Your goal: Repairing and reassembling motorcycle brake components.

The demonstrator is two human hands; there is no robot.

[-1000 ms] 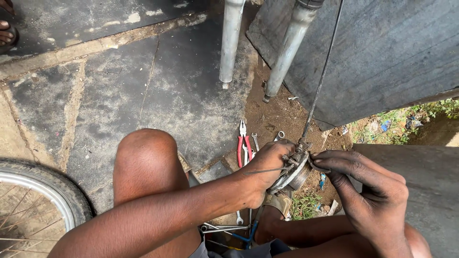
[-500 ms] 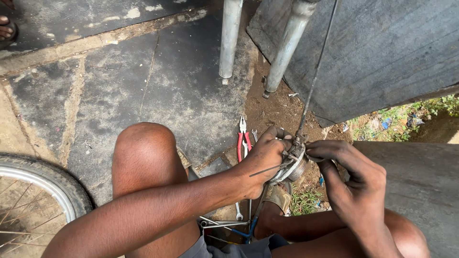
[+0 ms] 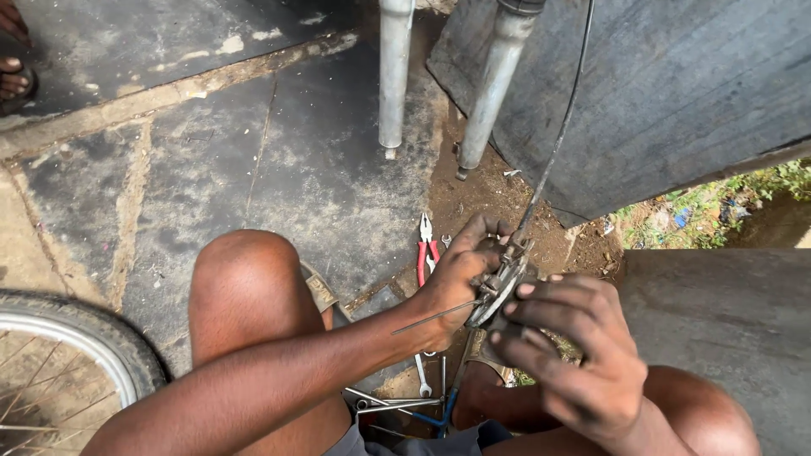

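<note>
The left hand is closed around one round metal hub, fingers curled over its far edge and thumb side toward the knee. The right hand clamps the same hub from the near side, fingertips pressed on its rim. So the hub sits between the two hands, held above the ground in front of the knees, tilted on edge. One thin cable runs from the top of the hub up and out of the frame. One thin rod sticks out from under the left hand toward the left forearm.

On the ground just behind the left hand lies one pair of pliers with red handles, partly hidden by the hand. Below the hands, between the legs, lie several loose tools: at least one spanner and one blue-handled tool, the rest too tangled to count.

Two grey metal tubes slant down to the ground at the top of the view, side by side. One bicycle wheel shows at the lower left, tyre and spokes only in part. One sandalled foot of another person shows in the top left corner. A large dark sheet leans on the right.
</note>
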